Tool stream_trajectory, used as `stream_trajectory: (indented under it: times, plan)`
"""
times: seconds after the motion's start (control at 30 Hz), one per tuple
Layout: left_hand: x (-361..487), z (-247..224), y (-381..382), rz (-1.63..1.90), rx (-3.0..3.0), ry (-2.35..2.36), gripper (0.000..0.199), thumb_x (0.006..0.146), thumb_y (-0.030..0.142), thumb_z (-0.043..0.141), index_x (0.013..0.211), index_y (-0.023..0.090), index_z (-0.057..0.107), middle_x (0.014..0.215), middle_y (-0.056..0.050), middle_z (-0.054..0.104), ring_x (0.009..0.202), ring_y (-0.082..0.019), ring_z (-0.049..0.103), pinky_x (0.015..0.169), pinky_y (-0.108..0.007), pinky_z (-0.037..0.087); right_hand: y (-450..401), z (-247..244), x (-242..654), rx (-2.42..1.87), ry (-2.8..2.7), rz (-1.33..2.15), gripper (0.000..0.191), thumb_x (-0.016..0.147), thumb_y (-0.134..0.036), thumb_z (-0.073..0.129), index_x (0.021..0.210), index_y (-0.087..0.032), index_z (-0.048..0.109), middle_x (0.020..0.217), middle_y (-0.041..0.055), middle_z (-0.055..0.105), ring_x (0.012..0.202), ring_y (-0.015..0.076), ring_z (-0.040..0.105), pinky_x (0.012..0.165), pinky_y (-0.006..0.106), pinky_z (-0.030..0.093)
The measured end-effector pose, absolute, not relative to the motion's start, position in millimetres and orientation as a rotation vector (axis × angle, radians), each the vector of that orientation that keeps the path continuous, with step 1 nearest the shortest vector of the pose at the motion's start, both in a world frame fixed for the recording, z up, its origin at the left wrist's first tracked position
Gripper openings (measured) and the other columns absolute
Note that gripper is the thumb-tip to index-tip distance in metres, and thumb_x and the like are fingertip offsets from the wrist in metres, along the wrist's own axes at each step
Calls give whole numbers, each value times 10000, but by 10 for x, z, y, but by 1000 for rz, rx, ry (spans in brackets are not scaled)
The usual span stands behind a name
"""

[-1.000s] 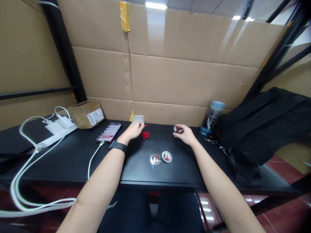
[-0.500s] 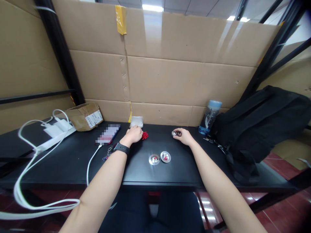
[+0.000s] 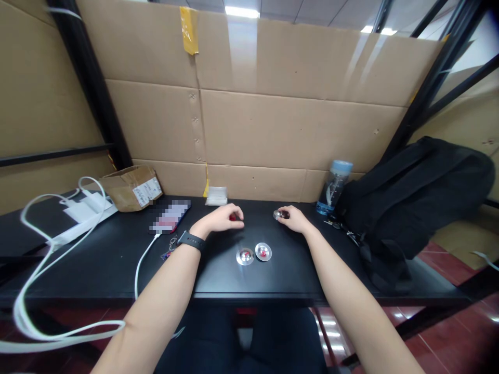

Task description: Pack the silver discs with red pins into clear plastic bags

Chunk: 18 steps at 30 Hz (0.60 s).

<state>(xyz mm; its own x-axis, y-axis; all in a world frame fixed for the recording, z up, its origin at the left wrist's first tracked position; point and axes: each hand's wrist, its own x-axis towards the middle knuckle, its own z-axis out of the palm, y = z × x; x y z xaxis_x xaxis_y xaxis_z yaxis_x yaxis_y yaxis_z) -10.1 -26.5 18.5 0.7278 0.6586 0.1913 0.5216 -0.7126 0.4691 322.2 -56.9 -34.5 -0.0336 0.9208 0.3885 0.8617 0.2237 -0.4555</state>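
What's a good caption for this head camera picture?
Two bare hands above a black table, near two shiny little dishes holding red bits.

Head-high view, forward and down

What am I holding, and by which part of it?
The right hand holds a small shiny metal piece by the side nearest the palm. The left hand is open, with no hold visible.

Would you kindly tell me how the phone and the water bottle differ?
The phone lies flat, while the water bottle stands upright. A white cable runs to the phone; none to the bottle. The phone is a thin slab; the bottle a see-through cylinder with a blue lid. Both rest on the table.
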Motion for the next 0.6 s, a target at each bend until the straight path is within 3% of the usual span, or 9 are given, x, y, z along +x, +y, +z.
stream_trajectory:
  times: [0.1,0.17,0.27,0.37,0.6]
  plan:
    - [6,236,-423,135,2453,522,448,626,395,891,1023,254,738,1045,-3,699,990,-202,624,843,-258,465,-576,-336,3228,-1633,-1890,140,316,785,-230,771,1097,-180,758,974,89,701,836,192,662,862,340,526]
    - [71,248,-497,20,2408,469,441,572,376,927,963,256,759,992,9,703,955,-197,630,806,-251,460,-575,-329,3223,-1625,-1890,151,300,780,-216,765,1079,-188,760,971,83,703,833,190,659,853,336,529]
    - [131,232,-520,20,2405,452,266,640,371,895,839,236,780,912,-2,709,890,-186,638,779,-258,459,-568,-323,3219,-1609,-1897,173,312,755,-159,749,1065,-198,763,1024,81,711,847,187,666,849,325,537]
    - [148,197,-488,64,2388,405,175,705,337,853,843,242,802,889,-14,731,903,-188,643,811,-264,463,-558,-331,3228,-1598,-1903,187,382,724,-67,696,1071,-209,771,1078,80,722,875,191,678,873,325,543]
    - [241,132,-571,208,2364,471,428,659,367,879,1055,249,768,999,-20,705,935,-185,633,810,-254,495,-549,-355,3239,-1573,-1926,190,469,709,-29,635,1116,-215,775,1101,80,741,946,214,697,956,343,531]
